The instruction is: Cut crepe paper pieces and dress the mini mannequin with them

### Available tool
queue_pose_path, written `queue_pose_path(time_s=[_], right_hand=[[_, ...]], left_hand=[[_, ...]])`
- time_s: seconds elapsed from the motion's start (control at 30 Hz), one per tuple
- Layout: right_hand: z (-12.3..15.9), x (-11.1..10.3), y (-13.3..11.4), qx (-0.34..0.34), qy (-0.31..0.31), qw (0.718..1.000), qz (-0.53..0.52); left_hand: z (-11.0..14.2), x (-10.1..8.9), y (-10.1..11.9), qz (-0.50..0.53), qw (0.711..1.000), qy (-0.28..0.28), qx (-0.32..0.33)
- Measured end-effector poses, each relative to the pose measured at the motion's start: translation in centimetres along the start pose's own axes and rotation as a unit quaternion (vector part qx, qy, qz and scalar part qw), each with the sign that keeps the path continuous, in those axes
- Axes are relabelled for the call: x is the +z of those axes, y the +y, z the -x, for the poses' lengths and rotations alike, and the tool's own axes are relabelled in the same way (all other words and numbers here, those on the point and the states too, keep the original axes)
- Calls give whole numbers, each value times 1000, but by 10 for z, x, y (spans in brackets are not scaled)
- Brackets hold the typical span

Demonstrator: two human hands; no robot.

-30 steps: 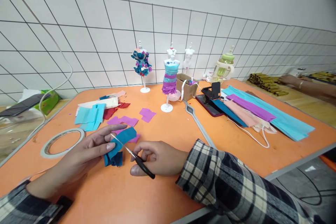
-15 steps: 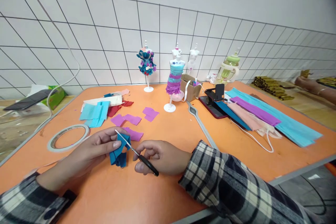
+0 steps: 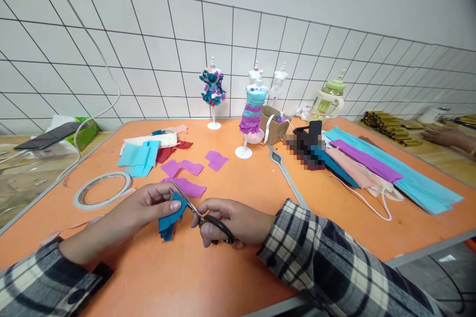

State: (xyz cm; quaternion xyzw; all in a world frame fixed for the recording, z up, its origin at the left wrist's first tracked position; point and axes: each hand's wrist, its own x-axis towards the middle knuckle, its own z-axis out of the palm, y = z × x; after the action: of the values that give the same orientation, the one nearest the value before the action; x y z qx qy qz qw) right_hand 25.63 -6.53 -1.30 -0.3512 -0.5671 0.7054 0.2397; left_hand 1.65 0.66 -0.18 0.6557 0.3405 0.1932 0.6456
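Pinched between the thumb and fingers of my left hand (image 3: 148, 206) is a piece of dark blue crepe paper (image 3: 170, 218), its lower end hanging in ragged strips. My right hand (image 3: 232, 220) grips black-handled scissors (image 3: 217, 227). The scissor blades lie along the right upper edge of the blue paper, close to my left fingertips. Just beyond my hands, purple paper pieces (image 3: 188, 187) lie on the orange table (image 3: 238, 277). A roll of double-sided tape (image 3: 104, 190) rests flat left of my left hand.
Behind stand a mini dress form (image 3: 252, 109) wrapped in blue and purple, and another (image 3: 213, 86) with dark blue ruffles. A small cardboard box (image 3: 275, 126), a bottle (image 3: 329, 99) and long paper strips (image 3: 390, 168) lie rightward. Another person's hand (image 3: 446, 137) is at far right.
My right hand has turned the scissors, so both handle loops show more clearly. The blue paper has shifted in my left fingers. The whole view has swung slightly left.
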Motion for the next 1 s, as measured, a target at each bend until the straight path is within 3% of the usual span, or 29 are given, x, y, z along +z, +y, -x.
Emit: queue_pose_path(time_s=[0.1, 0.37, 0.67, 0.83, 1.0], right_hand=[[0, 0, 0, 2, -11, 1000, -7], [0, 4, -6, -12, -7, 999, -39], [-3, 1, -1, -18, -6, 1000, -11], [-4, 4, 0, -27, -9, 999, -43], [-6, 5, -1, -33, -23, 997, -68]], left_hand=[[0, 2, -1, -7, 1000, -14, 0], [2, -2, 1, -18, 1000, 24, 7], [-2, -6, -3, -78, 996, 3, 43], [-2, -3, -2, -82, 995, -38, 33], [-2, 1, 5, -99, 994, -22, 33]])
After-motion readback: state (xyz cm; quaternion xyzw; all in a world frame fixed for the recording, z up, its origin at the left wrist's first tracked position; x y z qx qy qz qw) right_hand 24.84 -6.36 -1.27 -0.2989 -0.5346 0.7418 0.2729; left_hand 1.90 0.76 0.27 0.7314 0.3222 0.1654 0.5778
